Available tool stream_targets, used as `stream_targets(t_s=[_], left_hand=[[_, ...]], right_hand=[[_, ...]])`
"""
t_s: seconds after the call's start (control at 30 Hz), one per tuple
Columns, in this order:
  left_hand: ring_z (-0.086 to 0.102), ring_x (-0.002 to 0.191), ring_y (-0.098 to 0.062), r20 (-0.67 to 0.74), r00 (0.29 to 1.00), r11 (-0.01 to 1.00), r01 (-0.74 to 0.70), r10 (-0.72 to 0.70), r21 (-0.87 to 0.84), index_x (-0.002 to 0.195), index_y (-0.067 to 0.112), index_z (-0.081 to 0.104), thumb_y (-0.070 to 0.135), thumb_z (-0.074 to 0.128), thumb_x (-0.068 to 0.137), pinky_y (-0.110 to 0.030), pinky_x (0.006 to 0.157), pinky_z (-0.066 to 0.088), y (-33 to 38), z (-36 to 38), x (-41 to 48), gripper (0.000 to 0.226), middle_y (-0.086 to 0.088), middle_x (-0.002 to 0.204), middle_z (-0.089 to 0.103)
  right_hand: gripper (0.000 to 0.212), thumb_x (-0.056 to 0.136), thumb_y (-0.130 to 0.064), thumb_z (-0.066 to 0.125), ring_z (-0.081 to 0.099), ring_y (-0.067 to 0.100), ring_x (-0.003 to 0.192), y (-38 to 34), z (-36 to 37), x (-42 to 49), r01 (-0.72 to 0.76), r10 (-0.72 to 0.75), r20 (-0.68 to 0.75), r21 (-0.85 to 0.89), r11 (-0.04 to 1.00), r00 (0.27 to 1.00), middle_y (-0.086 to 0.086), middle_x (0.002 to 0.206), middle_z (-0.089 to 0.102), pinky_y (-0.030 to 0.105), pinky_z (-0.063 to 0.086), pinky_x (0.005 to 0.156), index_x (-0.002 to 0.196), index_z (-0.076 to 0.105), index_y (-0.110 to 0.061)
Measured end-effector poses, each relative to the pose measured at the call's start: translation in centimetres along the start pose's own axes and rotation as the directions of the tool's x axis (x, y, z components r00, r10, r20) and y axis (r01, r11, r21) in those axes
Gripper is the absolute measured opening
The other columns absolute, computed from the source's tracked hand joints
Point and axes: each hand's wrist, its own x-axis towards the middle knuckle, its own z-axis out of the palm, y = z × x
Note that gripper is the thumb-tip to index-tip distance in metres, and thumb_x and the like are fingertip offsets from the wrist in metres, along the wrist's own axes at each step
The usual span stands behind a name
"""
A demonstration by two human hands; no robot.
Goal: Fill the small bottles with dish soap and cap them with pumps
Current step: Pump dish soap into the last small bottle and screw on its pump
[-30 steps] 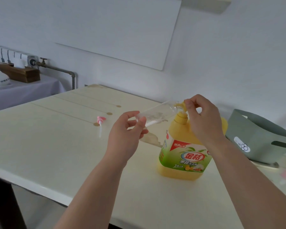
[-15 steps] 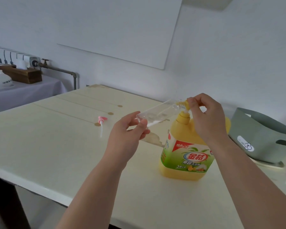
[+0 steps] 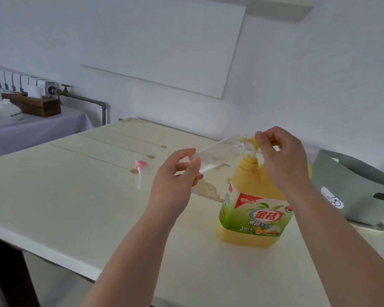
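At the middle of the frame, two bare hands work a clear small bottle [image 3: 217, 152] against the pump [image 3: 252, 144] of a yellow dish soap jug [image 3: 256, 209].

Nearest, the cream table [image 3: 75, 207] fills the lower frame, its paint chipped just left of the jug, which stands upright at lower right. Above it the left hand [image 3: 175, 173] pinches the base of the small bottle, tilted nearly flat with its mouth at the pump spout; the right hand [image 3: 282, 156] has its fingertips closed on the pump head. A pink pump [image 3: 140, 166] lies loose left of centre. A grey-green bin [image 3: 353, 187] sits at the right edge. Farther, upper left, a side table draped in pale cloth [image 3: 31, 129] carries a wooden box [image 3: 34, 105] below a pipe with a tap [image 3: 64, 87]; a white panel [image 3: 164, 43] hangs on the white wall.
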Motion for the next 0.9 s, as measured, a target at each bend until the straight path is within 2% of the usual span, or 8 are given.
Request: stream_targets(t_s=[0.17,0.3,0.4,0.47,0.5,0.6,0.73,0.9], left_hand=[[0.067,0.071,-0.004,0.0,1.0,1.0,0.0,0.0,-0.001,0.097,0.04,0.065,0.027,0.056,0.094,-0.027,0.082,0.054,-0.3,0.0,0.3,0.016,-0.001,0.086,0.069],[0.071,0.08,-0.009,0.032,0.999,1.0,0.011,-0.011,0.026,0.11,0.041,0.062,0.033,0.068,0.084,-0.033,0.091,0.052,-0.2,-0.3,0.0,0.028,0.015,0.112,0.065],[0.069,0.09,-0.006,0.081,0.996,0.993,0.027,-0.037,0.119,0.131,0.036,0.052,0.027,0.071,0.082,-0.015,0.083,0.046,0.1,-0.5,-0.4,0.053,0.039,0.11,0.044],[0.066,0.09,0.003,0.082,0.996,0.988,0.026,-0.039,0.154,0.134,0.037,0.048,0.022,0.065,0.087,-0.007,0.073,0.041,0.2,-0.4,-0.4,0.052,0.027,0.119,0.053],[0.065,0.088,0.005,0.077,0.997,0.987,0.012,-0.025,0.158,0.134,0.036,0.048,0.023,0.064,0.088,-0.009,0.078,0.044,0.1,-0.4,-0.4,0.051,0.017,0.12,0.058],[0.068,0.081,-0.002,0.07,0.998,0.988,-0.013,0.003,0.152,0.132,0.03,0.051,0.023,0.064,0.089,-0.033,0.093,0.051,0.2,-0.2,-0.3,0.046,0.019,0.112,0.06],[0.07,0.074,-0.006,0.047,0.999,0.991,-0.032,0.026,0.132,0.112,0.04,0.054,0.022,0.062,0.09,-0.037,0.088,0.054,0.0,-0.1,-0.3,0.03,0.013,0.102,0.059],[0.07,0.071,-0.008,0.03,0.999,0.997,0.015,-0.018,0.078,0.099,0.034,0.058,0.021,0.059,0.092,-0.033,0.085,0.056,-0.6,0.1,-0.2,0.014,-0.004,0.099,0.065]], right_hand=[[0.025,0.095,-0.033,0.056,0.055,-0.004,0.082,0.5,0.1,-0.5,-0.009,0.009,0.006,0.003,1.0,1.0,-0.014,0.076,0.063,0.009,0.034,0.072,0.071,0.058,-0.026],[0.024,0.095,-0.033,0.056,0.055,-0.007,0.081,0.5,0.3,-0.6,-0.013,0.013,0.005,-0.011,1.0,1.0,-0.017,0.073,0.062,0.01,0.034,0.069,0.071,0.058,-0.027],[0.023,0.096,-0.033,0.053,0.055,-0.005,0.083,0.3,0.2,-0.4,-0.024,0.025,0.031,-0.008,1.0,0.999,-0.016,0.078,0.063,0.012,0.035,0.07,0.074,0.057,-0.028],[0.022,0.096,-0.033,0.054,0.055,-0.006,0.083,0.1,-0.1,-0.2,-0.021,0.021,0.026,0.012,1.0,0.999,-0.015,0.081,0.064,0.005,0.034,0.069,0.076,0.059,-0.029],[0.021,0.096,-0.034,0.054,0.055,-0.006,0.083,-0.1,-0.2,0.0,-0.014,0.014,0.019,0.011,1.0,1.0,-0.015,0.082,0.064,0.003,0.033,0.069,0.076,0.06,-0.028],[0.023,0.096,-0.035,0.054,0.056,-0.004,0.084,-0.3,-0.4,0.4,-0.01,0.01,0.022,-0.018,1.0,1.0,-0.015,0.081,0.065,0.004,0.033,0.069,0.076,0.062,-0.026],[0.025,0.095,-0.033,0.055,0.055,-0.005,0.08,0.2,-0.1,-0.2,-0.013,0.013,0.013,0.004,1.0,1.0,-0.014,0.077,0.063,0.001,0.032,0.068,0.071,0.057,-0.027],[0.023,0.094,-0.035,0.056,0.055,-0.007,0.081,0.6,0.0,-0.6,-0.027,0.028,0.005,-0.038,0.999,1.0,-0.023,0.071,0.062,0.017,0.035,0.07,0.071,0.058,-0.027]])
